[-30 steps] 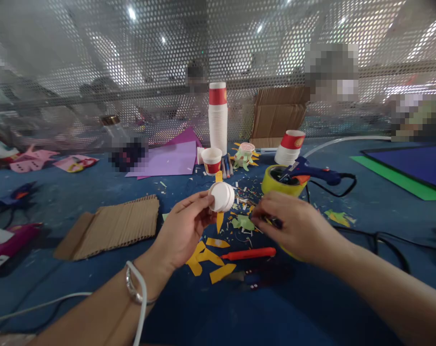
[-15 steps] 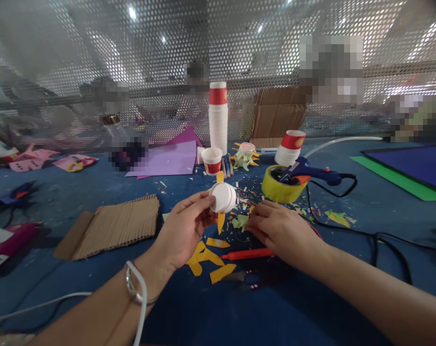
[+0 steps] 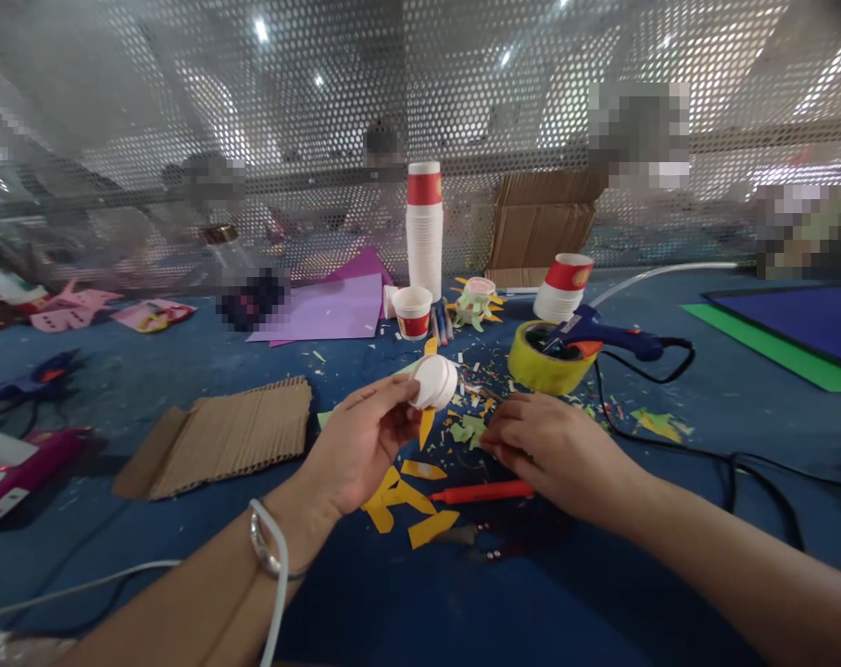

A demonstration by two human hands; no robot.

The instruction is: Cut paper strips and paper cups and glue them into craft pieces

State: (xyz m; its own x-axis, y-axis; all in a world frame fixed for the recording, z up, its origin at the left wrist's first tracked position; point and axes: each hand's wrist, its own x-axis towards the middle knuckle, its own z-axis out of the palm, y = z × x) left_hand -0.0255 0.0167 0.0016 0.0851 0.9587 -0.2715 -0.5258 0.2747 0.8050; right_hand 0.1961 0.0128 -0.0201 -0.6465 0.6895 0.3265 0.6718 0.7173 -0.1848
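Note:
My left hand [image 3: 369, 431] grips a white paper cup [image 3: 433, 382] between thumb and fingers, its round end facing me. Pointed yellow paper pieces [image 3: 427, 426] stick out from it above and below. Low over the table, my right hand [image 3: 549, 449] has its fingers bent and drawn together; their tips are hidden, and whatever they hold cannot be made out. Beside those fingers lie green paper scraps [image 3: 468, 430]. A red pen [image 3: 483, 491] lies just below the right hand, near loose yellow paper pieces [image 3: 433, 528] and dark-handled scissors [image 3: 504, 542].
A tall cup stack [image 3: 424, 232] stands at the back, with a single cup [image 3: 413, 313] before it. A glue gun [image 3: 605, 333] rests on a yellow tape roll [image 3: 551, 366], its black cable running right. Corrugated cardboard [image 3: 230, 440] lies left. A perforated metal screen [image 3: 309, 139] rises behind.
The view has shifted slightly, moving everything a little to the right. The cup in my left hand is turned a bit; my right hand stays beside the green scraps.

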